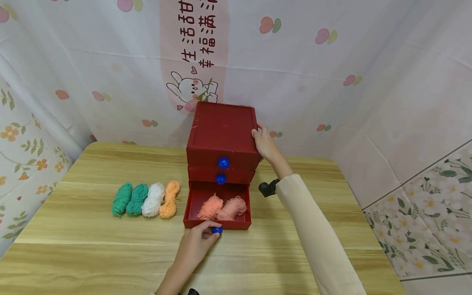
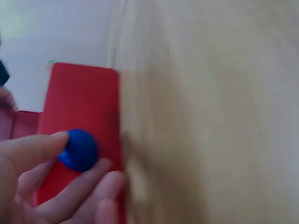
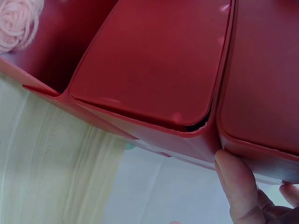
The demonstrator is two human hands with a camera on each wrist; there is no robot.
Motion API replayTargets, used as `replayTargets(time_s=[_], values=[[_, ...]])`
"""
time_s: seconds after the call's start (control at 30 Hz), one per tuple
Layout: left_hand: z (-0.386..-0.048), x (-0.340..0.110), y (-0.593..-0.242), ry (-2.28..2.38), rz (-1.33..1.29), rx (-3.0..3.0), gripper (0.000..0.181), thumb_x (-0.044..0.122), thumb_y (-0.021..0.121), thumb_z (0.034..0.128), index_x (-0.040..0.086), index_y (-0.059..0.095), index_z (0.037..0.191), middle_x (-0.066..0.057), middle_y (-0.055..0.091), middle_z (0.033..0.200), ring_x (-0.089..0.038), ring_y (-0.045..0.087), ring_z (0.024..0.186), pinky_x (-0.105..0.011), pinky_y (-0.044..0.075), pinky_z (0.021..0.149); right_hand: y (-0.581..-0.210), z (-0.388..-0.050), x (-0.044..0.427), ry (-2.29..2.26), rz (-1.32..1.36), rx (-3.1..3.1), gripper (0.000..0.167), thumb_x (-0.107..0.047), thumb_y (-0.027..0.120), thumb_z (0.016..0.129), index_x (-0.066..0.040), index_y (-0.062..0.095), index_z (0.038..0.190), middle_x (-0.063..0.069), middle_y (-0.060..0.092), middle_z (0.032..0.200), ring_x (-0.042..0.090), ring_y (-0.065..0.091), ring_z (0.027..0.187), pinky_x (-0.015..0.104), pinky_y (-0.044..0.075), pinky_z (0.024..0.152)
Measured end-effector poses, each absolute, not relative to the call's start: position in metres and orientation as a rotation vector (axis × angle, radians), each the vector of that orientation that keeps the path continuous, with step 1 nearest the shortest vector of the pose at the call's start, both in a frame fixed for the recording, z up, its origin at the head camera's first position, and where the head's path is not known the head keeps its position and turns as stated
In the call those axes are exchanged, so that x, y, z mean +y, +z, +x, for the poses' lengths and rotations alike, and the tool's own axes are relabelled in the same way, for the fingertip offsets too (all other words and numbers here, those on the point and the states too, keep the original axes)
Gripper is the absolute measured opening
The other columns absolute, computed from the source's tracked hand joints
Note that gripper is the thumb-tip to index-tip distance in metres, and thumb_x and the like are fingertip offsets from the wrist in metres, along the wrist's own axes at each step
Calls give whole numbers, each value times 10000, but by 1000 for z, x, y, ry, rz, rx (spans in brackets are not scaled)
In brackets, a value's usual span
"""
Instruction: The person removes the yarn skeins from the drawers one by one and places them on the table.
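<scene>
A red three-drawer box (image 1: 225,127) stands at the back middle of the table, its bottom drawer (image 1: 246,225) pulled out. Inside that drawer lie two skeins, an orange-pink one (image 1: 210,207) and a paler pink one (image 1: 232,208). My left hand (image 1: 196,242) pinches the blue round knob (image 2: 80,150) on the drawer's front between thumb and fingers. At the box's upper right side, my right hand (image 1: 266,143) holds the edge; in the right wrist view its thumb (image 3: 237,184) touches the top drawer's side. The upper two drawers are closed, each with a blue knob (image 1: 223,163).
Left of the box, a row of yarn skeins lies on the wooden table (image 1: 92,246): two green (image 1: 122,199), one white (image 1: 153,200), one light orange (image 1: 170,199). A patterned cloth (image 1: 295,82) hangs right behind the box.
</scene>
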State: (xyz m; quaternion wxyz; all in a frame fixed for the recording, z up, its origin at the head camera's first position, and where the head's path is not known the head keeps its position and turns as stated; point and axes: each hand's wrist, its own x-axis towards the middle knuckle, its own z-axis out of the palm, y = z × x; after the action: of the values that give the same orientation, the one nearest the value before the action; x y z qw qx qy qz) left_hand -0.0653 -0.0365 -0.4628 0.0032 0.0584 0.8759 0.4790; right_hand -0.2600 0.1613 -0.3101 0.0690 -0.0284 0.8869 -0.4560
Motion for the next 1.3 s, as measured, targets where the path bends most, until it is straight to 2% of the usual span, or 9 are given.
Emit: replayTargets(time_s=[0.13,0.2,0.37,0.53,0.63,0.77,0.93,1.07,1.3], values=[[-65,-43,-449,1418,226,2652,190,165,665,856,184,695,1042,-32,700,925,-138,671,810,-271,548,684,-310,-261,162,-1371,-86,2657,561,-370,256,1014,-148,72,1495,197,337,1429,348,453,1214,522,405,963],[-66,-47,-439,1363,239,2613,192,192,643,874,184,696,1058,-41,703,942,-137,663,801,-293,540,665,-310,-261,162,-1372,-90,2655,560,-372,255,1014,-155,68,1496,195,342,1425,344,455,1212,517,398,972],[-73,-54,-412,1291,267,2634,171,200,634,879,179,705,1033,-2,687,871,-78,554,662,-236,441,561,-310,-261,163,-1385,-95,2649,557,-371,256,1014,-162,70,1496,199,353,1415,350,472,1194,518,429,936],[-90,-55,-397,1322,246,2772,149,113,657,847,137,699,987,10,686,814,-88,597,691,-244,487,607,-309,-261,163,-1380,-96,2652,558,-370,257,1012,-158,72,1495,205,359,1405,352,486,1169,514,463,879],[-103,-53,-397,1269,233,2822,210,80,665,832,104,677,1041,-30,680,843,-119,588,676,-257,479,583,-310,-261,163,-1367,-99,2662,560,-368,256,1013,-153,71,1495,209,364,1401,355,487,1166,512,456,888],[-117,-48,-403,1069,232,2844,345,106,694,813,67,627,1149,-127,652,979,-187,564,716,-283,458,557,-310,-262,163,-1365,-99,2669,560,-365,259,1013,-148,75,1495,204,358,1411,351,477,1180,516,432,925],[-128,-42,-414,900,246,2847,455,131,722,783,24,578,1201,-196,606,1106,-312,605,925,-435,529,729,-309,-261,163,-1381,-107,2658,558,-364,260,1013,-153,74,1495,200,364,1403,343,485,1169,514,430,925],[-134,-39,-422,883,260,2848,470,119,740,759,2,573,1183,-212,603,1074,-357,597,921,-477,511,788,-309,-260,163,-1378,-102,2657,559,-367,258,1014,-152,73,1495,200,365,1401,341,487,1165,514,437,916],[-138,-40,-431,959,218,2810,473,123,755,737,0,571,1155,-188,596,1015,-326,595,868,-458,513,747,-308,-259,163,-1400,-93,2635,563,-372,261,1014,-156,65,1495,191,348,1415,339,484,1172,516,461,884]])
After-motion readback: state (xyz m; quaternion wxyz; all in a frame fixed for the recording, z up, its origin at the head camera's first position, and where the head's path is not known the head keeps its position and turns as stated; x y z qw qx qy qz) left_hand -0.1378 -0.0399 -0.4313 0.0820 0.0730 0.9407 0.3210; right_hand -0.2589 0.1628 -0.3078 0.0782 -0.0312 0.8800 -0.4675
